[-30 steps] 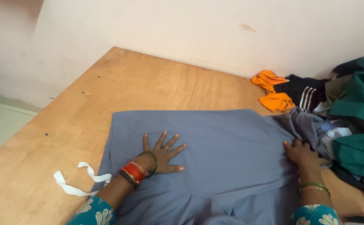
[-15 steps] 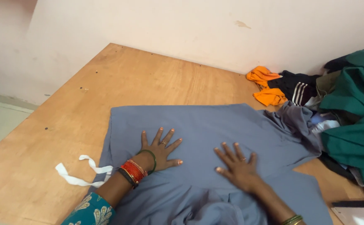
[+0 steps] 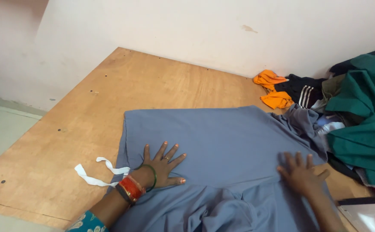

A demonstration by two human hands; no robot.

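Note:
A blue-grey garment [image 3: 222, 141] lies spread flat on a wooden board [image 3: 110, 99]. My left hand [image 3: 164, 165], with red and green bangles at the wrist, presses palm-down on the cloth's left part, fingers spread. My right hand [image 3: 301, 174] lies flat on the cloth's right part, fingers apart, close to the bunched grey fabric at the pile's edge. Neither hand grips anything. The near part of the garment is rumpled into folds between my arms.
A heap of clothes sits at the right: dark green cloth [image 3: 368, 124], a black piece with white stripes [image 3: 303, 90] and orange cloth [image 3: 273, 90]. A white ribbon strip [image 3: 95, 174] lies on the board left of the garment. A pale wall [image 3: 196, 30] runs behind.
My right hand slid from the middle of the garment out to its right side, flattening the cloth. My left hand stayed pressed in place. The view shifted slightly.

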